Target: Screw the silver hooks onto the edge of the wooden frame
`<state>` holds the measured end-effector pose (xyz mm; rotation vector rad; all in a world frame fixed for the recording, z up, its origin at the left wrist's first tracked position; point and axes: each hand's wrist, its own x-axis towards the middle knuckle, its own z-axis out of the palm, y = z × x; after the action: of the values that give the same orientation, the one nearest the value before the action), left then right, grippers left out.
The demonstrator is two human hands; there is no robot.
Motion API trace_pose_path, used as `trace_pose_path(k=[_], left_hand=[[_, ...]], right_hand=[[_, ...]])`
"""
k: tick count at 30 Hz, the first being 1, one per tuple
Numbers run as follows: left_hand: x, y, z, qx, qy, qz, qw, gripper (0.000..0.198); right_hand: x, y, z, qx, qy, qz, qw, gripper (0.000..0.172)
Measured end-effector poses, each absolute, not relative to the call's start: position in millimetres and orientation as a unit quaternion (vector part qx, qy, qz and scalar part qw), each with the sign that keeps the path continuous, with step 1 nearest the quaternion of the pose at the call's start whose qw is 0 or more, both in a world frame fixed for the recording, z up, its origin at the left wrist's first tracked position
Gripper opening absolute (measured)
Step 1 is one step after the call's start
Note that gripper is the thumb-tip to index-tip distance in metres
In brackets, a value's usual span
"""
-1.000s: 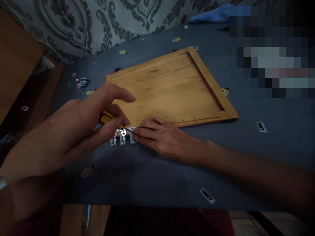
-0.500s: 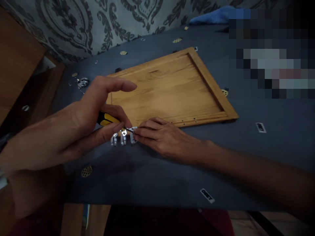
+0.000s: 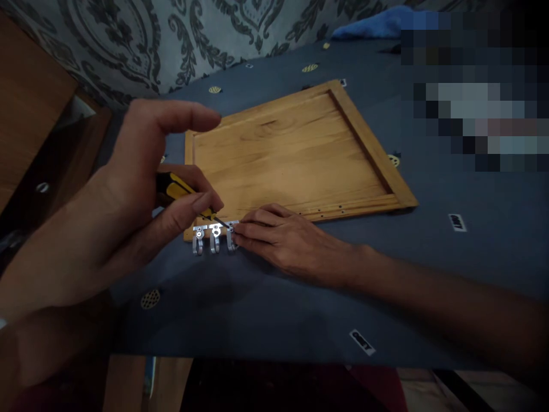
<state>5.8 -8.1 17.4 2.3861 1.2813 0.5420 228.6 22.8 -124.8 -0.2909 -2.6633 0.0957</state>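
My left hand [image 3: 141,189] grips a screwdriver [image 3: 175,186] with a yellow and black handle, while one finger sticks out above it. The screwdriver's tip slants down to the right and meets a silver metal hook rail [image 3: 215,228]. This rail lies along the near left edge of a framed wooden board [image 3: 362,133], its hooks hanging past the edge. My right hand [image 3: 287,243] has its fingers together on the rail's right end, around the rightmost hook. They hide part of that hook, and any screw under the tip is too small to make out.
The board lies on a table with a dark blue patterned cloth [image 3: 300,326]. A blue cloth [image 3: 377,24] lies at the back, by a patterned wall covering [image 3: 231,34]. Wooden furniture [image 3: 30,109] stands on the left. A pixelated patch covers the upper right.
My left hand has moved up and slightly left, tilting the screwdriver more steeply, and it now hides the loose metal pieces at the back left. My right hand has stayed in place.
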Motion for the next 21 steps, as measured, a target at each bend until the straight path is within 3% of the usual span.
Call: trace_pose_path(k=[21], left_hand=[[10.2, -9.1, 12.1, 0.852, 0.45, 0.17, 0.206, 0.053]], right_hand=[[229.6, 20.7, -122.9, -0.108, -0.968, 0.035, 0.226, 0.031]])
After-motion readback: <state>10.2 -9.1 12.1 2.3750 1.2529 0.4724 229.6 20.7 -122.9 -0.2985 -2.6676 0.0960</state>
